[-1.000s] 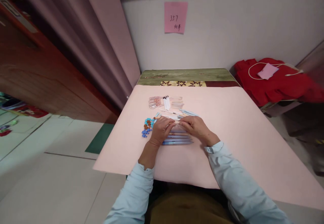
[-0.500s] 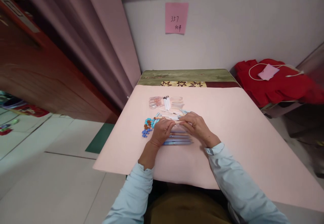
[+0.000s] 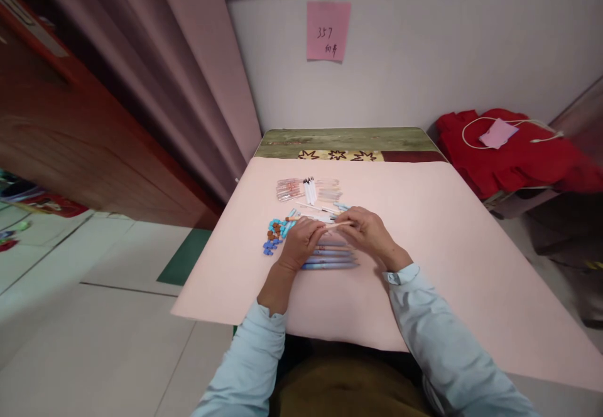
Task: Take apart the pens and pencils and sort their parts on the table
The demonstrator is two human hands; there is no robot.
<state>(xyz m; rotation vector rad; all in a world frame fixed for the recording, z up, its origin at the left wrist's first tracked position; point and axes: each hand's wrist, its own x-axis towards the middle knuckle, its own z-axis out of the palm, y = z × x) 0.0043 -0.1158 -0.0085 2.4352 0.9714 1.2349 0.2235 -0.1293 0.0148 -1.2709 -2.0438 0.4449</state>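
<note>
Two hands meet near the middle of the pink table cover (image 3: 447, 247). The left hand (image 3: 301, 244) and right hand (image 3: 365, 232) pinch one slim pen (image 3: 340, 223), fingers curled narrow. Four finished pens (image 3: 330, 261) lie just nearer; uncountable small caps (image 3: 273, 235) sit left.

The person wears a pale blue long-sleeved shirt (image 3: 443, 341) with cuffs closed at the wrists and an olive-brown garment (image 3: 348, 385) over the lap. The left hand (image 3: 301, 244) and right hand (image 3: 367, 235) are bare.
</note>
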